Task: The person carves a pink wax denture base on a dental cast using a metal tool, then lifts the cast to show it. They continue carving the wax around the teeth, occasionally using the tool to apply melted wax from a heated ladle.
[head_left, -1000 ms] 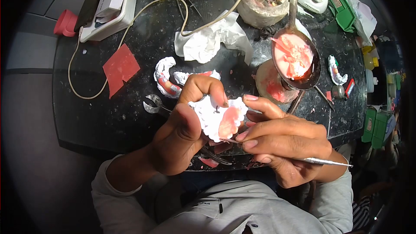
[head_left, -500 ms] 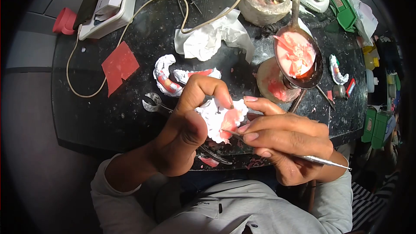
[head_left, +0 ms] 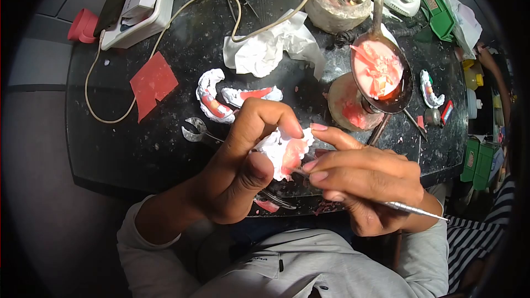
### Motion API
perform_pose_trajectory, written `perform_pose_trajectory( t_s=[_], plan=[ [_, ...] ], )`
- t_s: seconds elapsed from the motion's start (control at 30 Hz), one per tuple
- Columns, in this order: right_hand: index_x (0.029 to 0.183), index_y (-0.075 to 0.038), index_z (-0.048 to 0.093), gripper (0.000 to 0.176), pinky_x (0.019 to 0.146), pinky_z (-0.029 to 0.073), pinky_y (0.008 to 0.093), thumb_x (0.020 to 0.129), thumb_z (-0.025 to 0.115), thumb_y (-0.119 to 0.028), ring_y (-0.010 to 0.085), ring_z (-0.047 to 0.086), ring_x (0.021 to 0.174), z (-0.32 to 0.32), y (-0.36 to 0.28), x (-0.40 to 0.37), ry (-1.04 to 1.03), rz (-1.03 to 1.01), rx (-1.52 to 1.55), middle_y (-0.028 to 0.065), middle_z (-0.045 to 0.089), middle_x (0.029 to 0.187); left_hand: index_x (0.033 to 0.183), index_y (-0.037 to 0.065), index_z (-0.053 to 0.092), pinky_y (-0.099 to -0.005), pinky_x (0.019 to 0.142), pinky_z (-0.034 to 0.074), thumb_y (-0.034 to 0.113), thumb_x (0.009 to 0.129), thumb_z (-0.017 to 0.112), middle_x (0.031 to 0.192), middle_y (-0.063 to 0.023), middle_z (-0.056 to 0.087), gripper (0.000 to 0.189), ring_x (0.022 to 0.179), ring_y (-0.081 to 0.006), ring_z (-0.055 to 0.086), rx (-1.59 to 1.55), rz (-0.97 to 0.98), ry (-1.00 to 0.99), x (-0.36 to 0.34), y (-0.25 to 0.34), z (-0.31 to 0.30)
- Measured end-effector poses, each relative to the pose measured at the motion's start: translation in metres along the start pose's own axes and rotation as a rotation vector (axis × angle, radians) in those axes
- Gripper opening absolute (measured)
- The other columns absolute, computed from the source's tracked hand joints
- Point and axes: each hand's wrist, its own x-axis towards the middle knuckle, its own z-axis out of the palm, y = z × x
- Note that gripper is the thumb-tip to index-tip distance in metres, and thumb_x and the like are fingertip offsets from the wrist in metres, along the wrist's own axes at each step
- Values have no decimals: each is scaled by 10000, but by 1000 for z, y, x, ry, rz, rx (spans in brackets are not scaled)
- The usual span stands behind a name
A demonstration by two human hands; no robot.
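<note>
**Left hand** [head_left: 237,171]: raised over the near edge of the worktop [head_left: 138,154], wrist bent, palm turned toward the right. Grip closed around the plaster cast [head_left: 282,149], with the thumb pressed on its near left side and the forefinger arched over the top, tip on the far rim. Remaining fingers hidden behind the cast.

**Right hand** [head_left: 364,182]: brought in from the right, knuckles up, fingers stretched toward the cast. Grip closed pen-fashion on the metal instrument [head_left: 418,210]. Forefinger laid along the cast's far side, other fingertips close against its right edge.

**Plaster cast**: held in the air between both hands, just above the front edge of the worktop and clear of it. White, with a pink wax patch facing up and right.

**Metal instrument**: slim and silver. Handle runs out from under the right palm to a pointed tail at the right. Working end passes beneath the fingers toward the pink patch.

**Hidden or unclear**: instrument tip too small to make out, so contact with the wax cannot be told. Cast outline and underside mostly covered by fingers. Spanner [head_left: 194,131] partly hidden behind the left hand.

**On the worktop beyond**: two more casts [head_left: 212,99], a red wax sheet [head_left: 152,84], crumpled tissue [head_left: 265,49] and a ladle of pink wax [head_left: 381,72]. Striped sleeve [head_left: 497,226] of another person, cut off at the right rim.
</note>
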Motion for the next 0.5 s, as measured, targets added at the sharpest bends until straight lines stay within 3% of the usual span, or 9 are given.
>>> perform_pose_trajectory(
  t_s=[0.2,0.27,0.33,0.5],
  plan=[
    [1060,38,747,202,1062,516,607,863,729,80,339,767,964,-2,-3,-1,-22,17,-22,175,757,1002,1308,-13,380,-283,822,397,560,1068,438,1082,-81,483,623,896,-117,449,43,28,-23,-2,3,-3],
    [1059,36,748,204,1058,519,604,861,729,82,340,767,967,-1,-3,-1,-40,16,-15,174,759,1004,1280,-2,419,-307,940,443,755,960,440,1179,-101,523,822,1055,-134,538,125,-178,24,-3,10,-3],
    [1067,32,746,235,1041,537,588,838,743,88,348,767,973,0,-2,-3,26,30,-8,171,761,1007,1277,-5,420,-305,930,443,753,965,432,1170,-104,525,820,1047,-134,536,149,-163,17,-3,9,-4],
    [1072,27,747,265,1014,561,561,814,771,82,358,765,986,-1,0,-2,-33,2,-52,168,759,1016,1267,-15,421,-300,899,440,741,983,402,1150,-110,524,808,1018,-132,533,195,-140,0,-3,8,-3]
  ],
)
